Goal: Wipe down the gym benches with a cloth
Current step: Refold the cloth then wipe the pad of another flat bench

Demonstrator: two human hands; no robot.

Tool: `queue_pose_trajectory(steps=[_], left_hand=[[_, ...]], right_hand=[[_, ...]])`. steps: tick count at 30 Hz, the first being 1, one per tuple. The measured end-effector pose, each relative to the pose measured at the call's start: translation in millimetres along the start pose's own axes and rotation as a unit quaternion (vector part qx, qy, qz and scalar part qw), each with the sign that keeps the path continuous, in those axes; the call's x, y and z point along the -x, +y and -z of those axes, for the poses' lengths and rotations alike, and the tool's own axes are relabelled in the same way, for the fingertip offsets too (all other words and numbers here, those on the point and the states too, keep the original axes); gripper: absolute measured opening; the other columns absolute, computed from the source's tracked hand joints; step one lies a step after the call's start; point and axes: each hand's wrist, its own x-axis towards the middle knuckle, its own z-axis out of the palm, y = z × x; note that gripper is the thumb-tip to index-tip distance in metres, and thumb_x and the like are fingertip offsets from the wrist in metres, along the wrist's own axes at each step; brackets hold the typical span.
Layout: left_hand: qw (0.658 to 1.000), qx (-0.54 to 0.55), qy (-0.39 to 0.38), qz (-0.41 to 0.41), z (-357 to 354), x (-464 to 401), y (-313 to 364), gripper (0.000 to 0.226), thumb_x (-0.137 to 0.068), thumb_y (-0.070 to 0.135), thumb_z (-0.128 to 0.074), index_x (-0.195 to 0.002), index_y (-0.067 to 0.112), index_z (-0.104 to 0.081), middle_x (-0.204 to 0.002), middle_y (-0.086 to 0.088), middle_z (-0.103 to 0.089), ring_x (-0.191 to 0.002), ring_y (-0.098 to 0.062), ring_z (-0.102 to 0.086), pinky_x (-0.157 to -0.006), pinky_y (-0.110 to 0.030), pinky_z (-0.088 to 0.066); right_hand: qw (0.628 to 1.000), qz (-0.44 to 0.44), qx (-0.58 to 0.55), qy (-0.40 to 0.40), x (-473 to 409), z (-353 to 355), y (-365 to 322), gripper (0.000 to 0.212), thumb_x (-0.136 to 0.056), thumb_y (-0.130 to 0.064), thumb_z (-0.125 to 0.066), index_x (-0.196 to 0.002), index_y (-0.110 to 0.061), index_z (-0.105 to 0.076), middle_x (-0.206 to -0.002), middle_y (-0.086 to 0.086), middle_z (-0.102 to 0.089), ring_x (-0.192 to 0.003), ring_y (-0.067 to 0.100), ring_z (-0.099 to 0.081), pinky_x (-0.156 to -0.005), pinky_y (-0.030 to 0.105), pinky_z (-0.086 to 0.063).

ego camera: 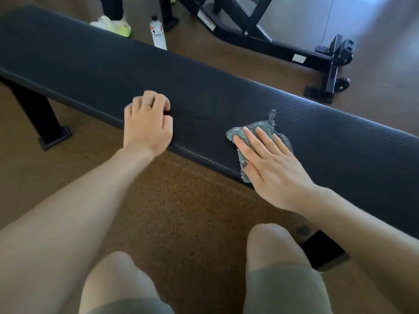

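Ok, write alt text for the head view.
A right hand presses a teal knitted cloth flat on a long black padded bench while the left hand rests curled on its near edge. A white bottle stands on the floor beyond.

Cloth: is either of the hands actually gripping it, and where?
No grip. The right hand presses flat on the cloth, covering its near part, against the bench. The left hand rests on the bench edge, fingers curled.
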Motion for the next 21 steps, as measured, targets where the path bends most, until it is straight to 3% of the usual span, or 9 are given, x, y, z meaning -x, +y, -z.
queue_pose_trajectory(steps=[4, 7, 14, 21], left_hand=[[1.0, 0.008, 0.017, -0.017, -11.4, -0.4, -5.4, 0.018, -0.094, 0.02, -0.042, -0.109, 0.019, -0.05, -0.128, -0.004, -0.049, -0.123, -0.031, -0.045, -0.108, -0.047, -0.032], [0.999, 0.015, 0.02, -0.022, -10.9, -0.1, -8.9, 0.018, -0.093, 0.021, -0.041, -0.109, 0.02, -0.05, -0.128, -0.003, -0.049, -0.123, -0.03, -0.046, -0.107, -0.045, -0.032], [0.999, 0.011, 0.019, -0.027, -10.7, 0.8, -8.1, 0.024, -0.092, 0.025, -0.037, -0.112, 0.018, -0.049, -0.13, -0.004, -0.051, -0.124, -0.03, -0.046, -0.107, -0.045, -0.033], [0.996, 0.071, -0.01, -0.053, -1.2, -6.5, -17.1, 0.022, -0.103, 0.023, -0.034, -0.113, 0.017, -0.053, -0.129, -0.003, -0.051, -0.123, -0.027, -0.046, -0.105, -0.043, -0.032]], right_hand=[[0.999, -0.041, -0.009, 0.011, -85.6, 8.0, -27.3, 0.06, -0.105, -0.044, -0.007, -0.162, -0.028, 0.002, -0.171, -0.002, 0.004, -0.157, 0.024, 0.006, -0.127, 0.044, 0.002], [0.998, -0.062, -0.014, 0.019, -101.6, 6.8, -41.6, 0.058, -0.107, -0.041, -0.011, -0.162, -0.026, 0.001, -0.171, -0.001, 0.002, -0.157, 0.024, 0.005, -0.127, 0.045, 0.0], [0.998, 0.031, 0.051, 0.001, 5.8, -7.8, -56.9, 0.06, -0.106, -0.043, -0.013, -0.163, -0.025, -0.007, -0.17, 0.002, -0.008, -0.157, 0.027, -0.004, -0.127, 0.049, -0.012], [0.99, 0.093, 0.09, 0.061, -82.9, -4.8, -88.8, 0.061, -0.107, -0.04, -0.031, -0.162, -0.017, -0.017, -0.169, 0.008, -0.018, -0.155, 0.032, -0.016, -0.125, 0.049, -0.015]])
